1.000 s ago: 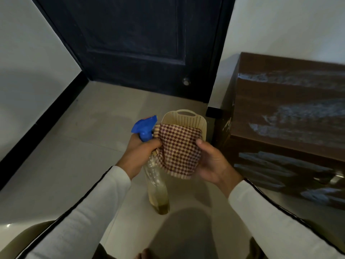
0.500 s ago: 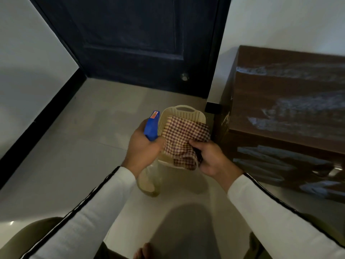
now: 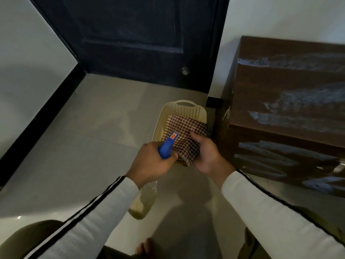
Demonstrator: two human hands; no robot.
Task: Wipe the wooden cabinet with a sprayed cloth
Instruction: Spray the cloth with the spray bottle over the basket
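Note:
My left hand (image 3: 152,161) grips the neck of a clear spray bottle (image 3: 144,199) with a blue trigger head (image 3: 167,146); the nozzle points at the cloth. My right hand (image 3: 207,154) holds a red-and-cream checked cloth (image 3: 186,135) spread out over a cream plastic basket (image 3: 168,116), thumb on top of the fabric. The dark wooden cabinet (image 3: 291,101) stands to the right, its top and front streaked with pale wet marks.
A dark door (image 3: 134,38) closes off the far side, with white walls left and right and a black skirting (image 3: 39,118) along the left. The pale tiled floor (image 3: 89,146) lies open to the left. My knees and a bare foot (image 3: 147,248) show at the bottom.
The bottle has tipped from upright so its blue head points at the cloth. The cloth has moved from hanging in front of the basket to lying spread over it, and both hands sank lower.

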